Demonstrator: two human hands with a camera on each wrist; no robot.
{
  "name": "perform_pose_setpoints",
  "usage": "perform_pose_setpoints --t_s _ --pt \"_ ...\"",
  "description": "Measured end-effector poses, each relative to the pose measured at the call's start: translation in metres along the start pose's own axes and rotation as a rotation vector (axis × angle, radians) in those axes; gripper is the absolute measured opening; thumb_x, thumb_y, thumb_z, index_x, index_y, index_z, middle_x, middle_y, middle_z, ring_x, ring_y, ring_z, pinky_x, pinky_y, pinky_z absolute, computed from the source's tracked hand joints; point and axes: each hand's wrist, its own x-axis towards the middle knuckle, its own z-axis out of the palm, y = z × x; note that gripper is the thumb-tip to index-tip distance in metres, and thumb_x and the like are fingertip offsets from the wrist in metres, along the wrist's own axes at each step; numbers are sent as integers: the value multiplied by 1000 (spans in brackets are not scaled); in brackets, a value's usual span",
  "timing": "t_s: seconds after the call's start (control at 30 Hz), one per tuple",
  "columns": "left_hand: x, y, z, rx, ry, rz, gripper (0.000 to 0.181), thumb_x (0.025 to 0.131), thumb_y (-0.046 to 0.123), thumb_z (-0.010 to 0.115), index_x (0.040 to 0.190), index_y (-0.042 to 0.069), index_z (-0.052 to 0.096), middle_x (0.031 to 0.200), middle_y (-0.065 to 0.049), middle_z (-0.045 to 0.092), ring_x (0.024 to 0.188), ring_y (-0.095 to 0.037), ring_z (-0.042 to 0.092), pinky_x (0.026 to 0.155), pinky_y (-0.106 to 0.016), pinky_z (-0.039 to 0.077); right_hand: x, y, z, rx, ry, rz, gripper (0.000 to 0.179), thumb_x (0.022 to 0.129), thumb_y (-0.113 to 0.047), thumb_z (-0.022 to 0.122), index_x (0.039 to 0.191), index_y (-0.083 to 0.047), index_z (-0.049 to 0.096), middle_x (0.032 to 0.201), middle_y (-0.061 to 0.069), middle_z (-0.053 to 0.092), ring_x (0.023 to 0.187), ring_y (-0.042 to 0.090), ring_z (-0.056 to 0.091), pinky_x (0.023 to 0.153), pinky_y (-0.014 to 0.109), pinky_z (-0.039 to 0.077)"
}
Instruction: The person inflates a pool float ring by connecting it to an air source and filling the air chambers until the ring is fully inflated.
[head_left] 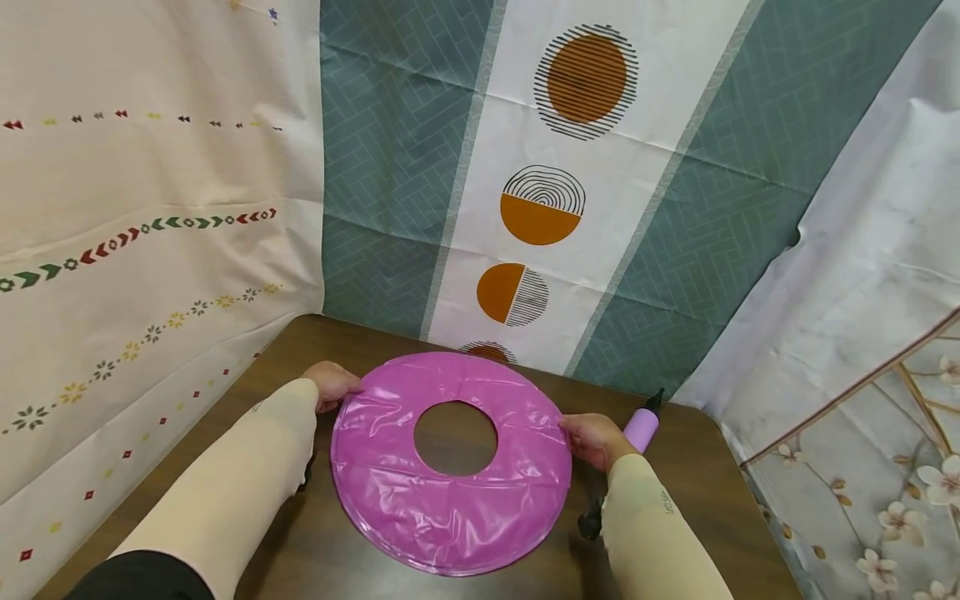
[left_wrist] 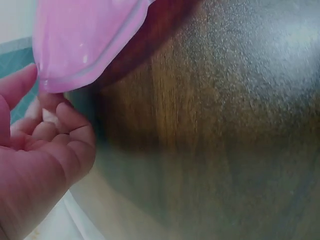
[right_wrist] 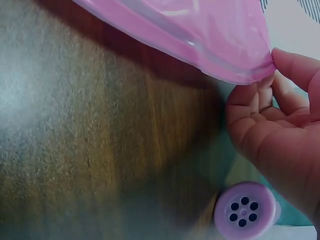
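A flat, pink inflatable swim ring (head_left: 450, 521) with creased, shiny vinyl is held out above the table by both hands. The left hand (head_left: 332, 386) pinches its left edge between thumb and fingers; in the left wrist view that hand (left_wrist: 50, 145) grips the seam of the ring (left_wrist: 85, 40). The right hand (head_left: 596, 440) pinches the opposite edge, and the right wrist view has its thumb and curled fingers on the rim. Just beyond the right hand lies a light purple hand pump (head_left: 641, 429) with a black nozzle; its round, holed end (right_wrist: 244, 212) shows in the right wrist view.
The brown wooden table (head_left: 720, 500) carries everything. A black object (head_left: 591, 521), perhaps the pump's handle, sits by the right forearm. Patterned cloths hang on the left, at the back (head_left: 382, 167) and on the right, close to the table's edges.
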Motion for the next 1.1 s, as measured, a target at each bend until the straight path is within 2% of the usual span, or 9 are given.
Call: perform_pose_setpoints --t_s 0.13,0.23,0.33,0.5,0.63,0.73,0.83,0.97,1.1 --pt "-3 5 -4 -16 25 81 39 101 21 69 131 -3 72 110 -12 78 86 -12 68 79 -29 58 -6 -10 1 -42 27 -57 37 108 -15 61 136 9 66 94 -1 75 84 12 68 78 29 58" --pt "-7 18 -10 -5 82 135 44 104 28 68 137 -1 69 138 -21 69 116 -26 69 102 -41 57 -14 -26 -1 -59 68 -107 43 107 -17 64 142 8 62 94 -3 74 85 10 66 78 27 56" --pt "-13 37 -20 -44 131 189 48 106 34 65 142 3 66 150 -23 61 136 -36 58 116 -52 48 -23 -47 -7 -44 117 -154 47 107 -19 66 146 5 59 92 -8 72 85 7 65 78 25 55" --pt "-30 74 -38 -171 191 304 49 107 38 66 145 8 65 152 -15 61 139 -28 55 120 -47 44 -45 -85 -20 52 155 -283 42 107 -20 66 146 -4 63 96 -16 72 90 2 66 84 21 56" --pt "-45 99 -48 -285 250 429 50 104 44 69 143 12 67 137 0 69 127 -13 59 112 -33 46 -60 -104 -29 134 177 -414 20 105 -20 70 124 -20 77 98 -19 74 92 0 65 84 19 54" --pt "-55 108 -53 -360 279 519 48 103 44 71 140 13 69 120 12 71 115 -6 62 103 -23 49 -67 -109 -31 171 201 -499 14 103 -17 72 107 -28 81 95 -19 74 94 2 64 83 21 52" --pt "-61 101 -54 -348 295 585 42 104 38 71 136 12 70 108 23 70 106 -2 63 92 -15 52 -69 -101 -31 166 220 -548 17 103 -14 72 100 -29 81 92 -17 75 95 4 65 84 21 52" --pt "-63 67 -47 -227 283 631 36 105 30 71 131 7 72 104 28 73 98 5 63 84 -12 50 -67 -72 -29 34 233 -551 12 103 -16 72 109 -20 82 95 -19 77 98 2 67 90 19 54" --pt "-64 25 -37 -116 236 643 29 104 25 72 125 7 77 118 10 79 94 9 63 81 -14 51 -68 -37 -26 -206 229 -592 23 104 -16 71 123 -5 78 112 -12 78 106 -4 67 93 13 53"
